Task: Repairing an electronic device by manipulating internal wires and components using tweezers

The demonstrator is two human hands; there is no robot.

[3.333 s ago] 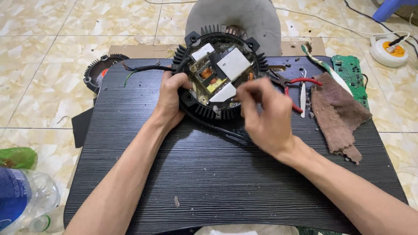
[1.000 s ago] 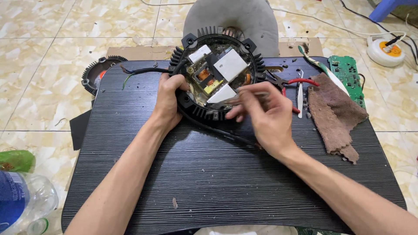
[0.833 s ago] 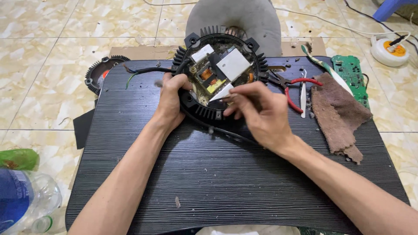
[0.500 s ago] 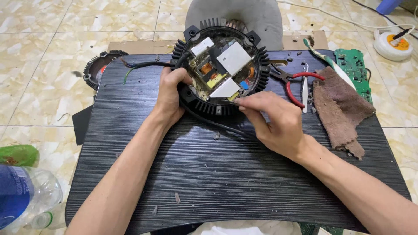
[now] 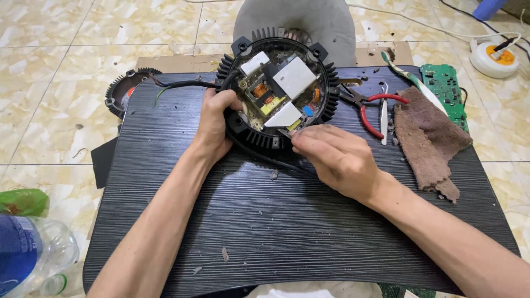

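Compared with half a second ago, the right hand (image 5: 337, 157) has slid a little down and left, so its fingertips (image 5: 298, 142) now press at the near rim of the round black finned housing (image 5: 276, 83), just under the lower white block of the circuit board (image 5: 279, 88) inside it; the fingers are pinched close together, and whether they grip some small part there cannot be told; the left hand (image 5: 212, 121) keeps its grasp on the housing's left edge, fingers curled over the rim and thumb on the outside, holding it tilted up from the table.

That housing sits at the far middle of the black ribbed tabletop (image 5: 287, 232), its open face toward the camera, showing white blocks, an orange coil and a small blue part; a black cable (image 5: 182, 85) runs from its left side out across the table's far left corner; to the right, near the housing, lie red-handled pliers (image 5: 367, 110) and slim metal tweezers (image 5: 383, 116); just beyond them rests a crumpled brown cloth (image 5: 428, 140), and farther right a green circuit board (image 5: 444, 88); a second black finned ring (image 5: 124, 91) lies on the tiled floor beyond the table's far left corner; a clear plastic bottle (image 5: 27, 256) lies at the near left.
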